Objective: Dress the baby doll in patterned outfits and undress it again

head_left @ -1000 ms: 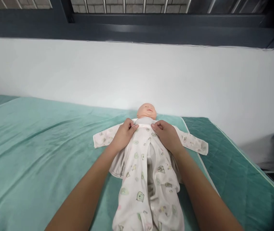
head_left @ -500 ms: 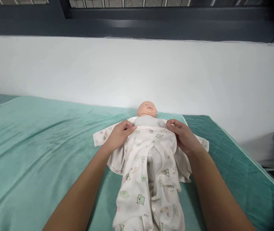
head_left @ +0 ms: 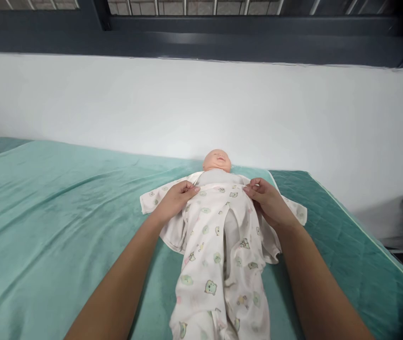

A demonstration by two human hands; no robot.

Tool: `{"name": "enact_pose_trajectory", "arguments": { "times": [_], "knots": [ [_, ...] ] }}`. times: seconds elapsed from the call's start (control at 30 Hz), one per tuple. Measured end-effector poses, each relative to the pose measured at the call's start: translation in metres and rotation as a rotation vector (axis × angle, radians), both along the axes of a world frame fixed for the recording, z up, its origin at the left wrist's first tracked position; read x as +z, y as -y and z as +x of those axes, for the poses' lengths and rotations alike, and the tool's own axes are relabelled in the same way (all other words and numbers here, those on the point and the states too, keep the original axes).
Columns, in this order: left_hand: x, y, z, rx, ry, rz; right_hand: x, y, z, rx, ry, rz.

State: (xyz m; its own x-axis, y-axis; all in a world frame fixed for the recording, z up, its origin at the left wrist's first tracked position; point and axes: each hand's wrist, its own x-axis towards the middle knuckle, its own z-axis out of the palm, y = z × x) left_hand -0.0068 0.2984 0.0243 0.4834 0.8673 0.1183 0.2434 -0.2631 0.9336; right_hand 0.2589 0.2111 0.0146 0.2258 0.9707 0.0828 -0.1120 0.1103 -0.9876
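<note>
A baby doll lies face up, its head near the wall. White baby pants printed with small green bears cover its front from the chest down, with a split at the crotch. My left hand pinches the left end of the waistband, and my right hand pinches the right end. A matching printed baby shirt lies spread open under the doll, its sleeves out to both sides. Above the waistband shows the doll's pale grey-white chest.
A light green sheet covers the bed. To the right is a darker green quilted mattress edge. Behind stands a white wall, with a dark window frame and bars above it.
Both hands keep their pinch on the waistband. The pants look straighter and drawn smoother, with the split narrower. The view has shifted slightly.
</note>
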Motion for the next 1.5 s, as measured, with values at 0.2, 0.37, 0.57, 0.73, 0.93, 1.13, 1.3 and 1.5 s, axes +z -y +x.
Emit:
{"name": "enact_pose_trajectory", "arguments": {
  "times": [0.2,0.37,0.57,0.73,0.93,1.13,1.3,1.5],
  "knots": [
    [0.013,0.002,-0.016,-0.182,-0.092,-0.067,-0.007,-0.006,0.000,-0.142,0.425,-0.015],
    [0.001,0.001,-0.008,-0.020,-0.049,0.078,-0.001,-0.004,0.003,-0.152,0.721,-0.113],
    [-0.007,0.010,0.010,0.258,-0.197,0.286,0.010,0.001,0.001,-0.094,1.011,-0.243],
    [-0.004,0.010,0.009,0.171,-0.378,0.343,0.016,0.007,0.004,0.058,1.020,-0.233],
    [0.001,0.011,0.007,0.149,-0.507,0.275,0.020,0.015,0.012,0.195,0.677,-0.226],
    [0.011,0.018,0.006,0.058,-0.468,0.171,0.011,0.013,0.016,0.230,0.437,-0.222],
    [0.002,0.018,0.006,0.074,-0.222,0.046,0.000,0.008,0.013,0.183,0.337,-0.131],
    [-0.002,0.017,0.002,0.017,0.006,-0.260,-0.005,0.007,0.016,0.192,0.283,-0.138]
  ]
}}
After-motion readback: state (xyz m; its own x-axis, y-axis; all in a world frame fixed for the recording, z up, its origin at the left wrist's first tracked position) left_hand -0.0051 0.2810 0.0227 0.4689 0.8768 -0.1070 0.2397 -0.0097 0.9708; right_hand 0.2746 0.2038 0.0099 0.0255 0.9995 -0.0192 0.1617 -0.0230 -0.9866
